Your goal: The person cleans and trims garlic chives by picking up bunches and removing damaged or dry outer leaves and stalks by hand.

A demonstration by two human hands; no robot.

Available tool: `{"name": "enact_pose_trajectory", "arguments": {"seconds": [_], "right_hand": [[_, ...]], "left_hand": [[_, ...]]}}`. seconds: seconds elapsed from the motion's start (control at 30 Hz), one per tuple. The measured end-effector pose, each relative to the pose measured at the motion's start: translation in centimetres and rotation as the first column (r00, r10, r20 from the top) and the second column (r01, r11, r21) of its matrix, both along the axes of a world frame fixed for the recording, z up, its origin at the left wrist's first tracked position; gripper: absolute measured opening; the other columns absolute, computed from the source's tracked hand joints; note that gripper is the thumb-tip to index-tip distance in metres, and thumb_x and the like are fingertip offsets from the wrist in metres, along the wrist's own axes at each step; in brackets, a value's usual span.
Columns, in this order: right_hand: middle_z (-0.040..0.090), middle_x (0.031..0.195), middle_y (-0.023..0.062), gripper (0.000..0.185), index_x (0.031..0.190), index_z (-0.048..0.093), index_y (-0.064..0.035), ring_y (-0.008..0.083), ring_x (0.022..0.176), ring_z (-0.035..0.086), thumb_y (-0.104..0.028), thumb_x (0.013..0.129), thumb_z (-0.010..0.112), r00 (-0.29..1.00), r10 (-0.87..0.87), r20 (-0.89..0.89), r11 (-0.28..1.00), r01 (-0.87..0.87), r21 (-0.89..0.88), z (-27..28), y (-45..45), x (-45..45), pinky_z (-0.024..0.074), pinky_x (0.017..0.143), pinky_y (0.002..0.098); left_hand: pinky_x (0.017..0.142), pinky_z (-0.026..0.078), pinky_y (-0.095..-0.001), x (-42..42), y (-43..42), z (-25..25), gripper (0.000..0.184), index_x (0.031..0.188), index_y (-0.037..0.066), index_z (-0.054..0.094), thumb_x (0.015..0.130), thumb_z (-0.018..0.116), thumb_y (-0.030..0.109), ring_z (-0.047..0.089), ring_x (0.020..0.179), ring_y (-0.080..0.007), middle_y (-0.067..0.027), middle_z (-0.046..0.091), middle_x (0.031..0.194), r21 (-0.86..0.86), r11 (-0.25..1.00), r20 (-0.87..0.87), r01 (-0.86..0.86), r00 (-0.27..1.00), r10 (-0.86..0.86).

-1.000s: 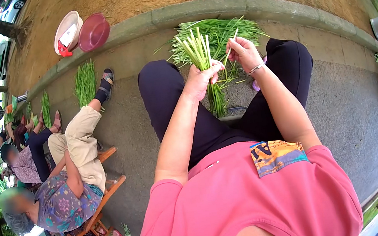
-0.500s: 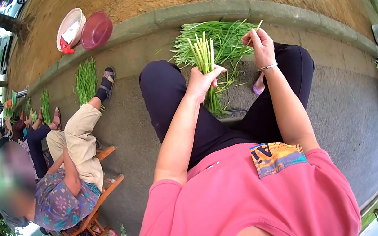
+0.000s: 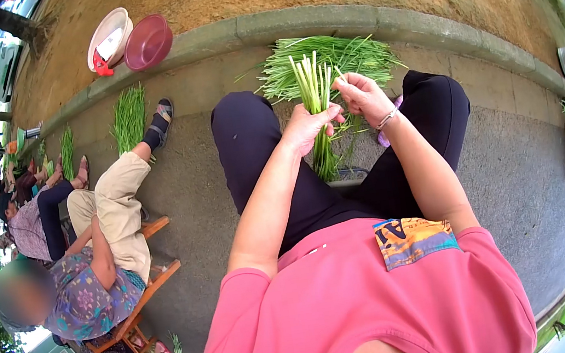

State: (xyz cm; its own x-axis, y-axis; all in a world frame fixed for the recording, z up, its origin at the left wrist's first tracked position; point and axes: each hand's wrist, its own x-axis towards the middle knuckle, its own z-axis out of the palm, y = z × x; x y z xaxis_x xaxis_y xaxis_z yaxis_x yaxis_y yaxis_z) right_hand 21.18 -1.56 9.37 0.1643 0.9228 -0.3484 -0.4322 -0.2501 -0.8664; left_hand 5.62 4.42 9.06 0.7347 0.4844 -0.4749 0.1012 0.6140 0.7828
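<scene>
Here my left hand (image 3: 301, 131) clasps the bunch (image 3: 315, 92), pale ends pointing away; just beside it, my right hand (image 3: 366, 97) pinches seemingly one stalk (image 3: 339, 73), the pile (image 3: 352, 56) beyond, at the pavement's (image 3: 508, 154) far edge.

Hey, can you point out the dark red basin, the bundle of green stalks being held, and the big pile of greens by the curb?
Dark red basin (image 3: 148, 43): head view, inside of the bowl.
Held bundle (image 3: 314, 88): head view, pale stalks above the left hand (image 3: 305, 129).
Big pile (image 3: 345, 55): head view, middle of the leaves.
</scene>
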Motion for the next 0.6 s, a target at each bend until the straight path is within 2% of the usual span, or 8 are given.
{"name": "enact_pose_trajectory", "arguments": {"seconds": [0.17,0.23,0.33,0.4,0.47,0.6], "right_hand": [[0.053,0.063,-0.0041,0.016,0.079,0.056,-0.0084,0.0009,0.047,0.041,-0.023,0.082,0.062,0.998,0.058,0.003,0.998,-0.058,0.004,-0.5,-0.1,-0.5,0.0269,0.039,0.0156],[0.055,0.064,-0.0031,0.014,0.079,0.057,-0.0089,0.0016,0.048,0.044,-0.021,0.081,0.062,0.996,0.064,-0.069,0.998,-0.065,-0.006,-0.5,-0.1,-0.5,0.0276,0.041,0.0153],[0.055,0.064,-0.0029,0.012,0.079,0.056,-0.0089,0.0019,0.047,0.041,-0.019,0.082,0.061,0.996,0.009,-0.094,1.000,-0.009,0.004,-0.6,0.0,-0.2,0.0278,0.042,0.0154],[0.055,0.065,-0.0027,0.011,0.079,0.056,-0.0090,0.0019,0.047,0.040,-0.018,0.082,0.061,0.994,-0.007,-0.109,1.000,0.009,0.013,-1.2,0.1,0.1,0.0276,0.042,0.0155],[0.054,0.065,-0.0024,0.008,0.081,0.055,-0.0086,0.0019,0.046,0.036,-0.016,0.084,0.058,0.992,-0.013,-0.126,0.999,0.017,0.029,-1.1,0.1,0.1,0.0269,0.042,0.0162],[0.054,0.067,-0.0018,0.008,0.084,0.054,-0.0081,0.0020,0.048,0.036,-0.015,0.085,0.055,0.985,-0.078,-0.153,0.995,0.087,0.053,-1.4,0.2,-0.2,0.0272,0.042,0.0166]], "left_hand": [[0.049,0.044,-0.0239,0.1,-0.3,-0.2,0.018,0.094,0.000,0.058,0.082,0.060,0.012,0.058,0.067,-0.0153,-0.0107,0.061,0.083,0.014,1.000,0.033,0.006,0.999,-0.006],[0.049,0.044,-0.0240,0.1,-0.2,-0.2,0.018,0.095,0.000,0.057,0.082,0.060,0.013,0.059,0.070,-0.0160,-0.0103,0.061,0.083,0.023,0.999,0.044,0.024,0.999,-0.025],[0.052,0.047,-0.0251,0.2,-0.1,-0.1,0.020,0.096,0.000,0.057,0.083,0.058,0.016,0.059,0.068,-0.0169,-0.0103,0.061,0.084,-0.024,1.000,0.109,-0.014,0.994,0.017],[0.056,0.049,-0.0279,0.0,0.0,0.3,0.022,0.097,0.000,0.056,0.085,0.056,0.018,0.060,0.068,-0.0185,-0.0113,0.061,0.085,-0.120,0.993,0.122,-0.021,0.992,0.036],[0.058,0.049,-0.0296,0.1,-0.1,-0.1,0.022,0.098,0.000,0.056,0.085,0.055,0.018,0.061,0.069,-0.0197,-0.0119,0.062,0.085,-0.093,0.995,0.118,-0.022,0.992,0.033],[0.062,0.049,-0.0321,0.3,-0.2,-0.6,0.023,0.100,-0.001,0.055,0.087,0.051,0.018,0.062,0.074,-0.0226,-0.0135,0.062,0.086,-0.044,0.997,0.051,-0.062,0.997,0.065]]}}
